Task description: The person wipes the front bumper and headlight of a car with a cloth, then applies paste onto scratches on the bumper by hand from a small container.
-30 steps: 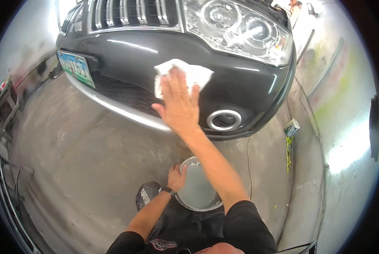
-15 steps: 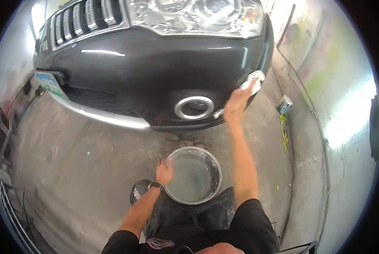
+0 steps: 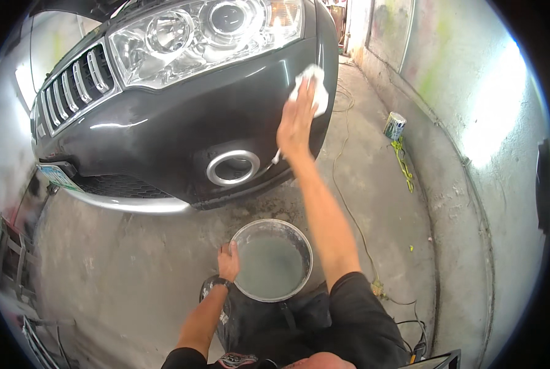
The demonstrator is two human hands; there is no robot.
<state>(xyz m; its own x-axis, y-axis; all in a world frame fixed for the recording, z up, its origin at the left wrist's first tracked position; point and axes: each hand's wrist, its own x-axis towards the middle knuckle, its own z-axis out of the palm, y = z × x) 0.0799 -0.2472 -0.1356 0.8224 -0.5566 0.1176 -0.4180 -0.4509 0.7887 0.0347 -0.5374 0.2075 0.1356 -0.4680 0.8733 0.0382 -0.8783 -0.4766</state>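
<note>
My right hand (image 3: 296, 126) lies with fingers outstretched over a crumpled white cloth (image 3: 320, 103), pressing it flat on the corner of a car's dark grey front bumper (image 3: 225, 117). A thin strip of white hangs below the palm; what it is I cannot make out. Below sits a silver-ringed fog lamp opening (image 3: 254, 165). My left hand (image 3: 229, 262) grips the left rim of a round bucket (image 3: 310, 253) between my knees. Cloudy greyish water (image 3: 270, 265) is inside it.
Above the bumper are a clear headlight (image 3: 207, 37) and a chrome-barred grille (image 3: 72, 89). To the right stand a paint can (image 3: 395, 125) and a yellow-green strap (image 3: 403, 165) on the floor. A cable (image 3: 342, 197) runs along it beside the wall (image 3: 459, 117).
The cloth under my right hand has shifted up the bumper corner. My view has turned right, showing more headlight and floor cable. My left hand stays at the bucket's rim.
</note>
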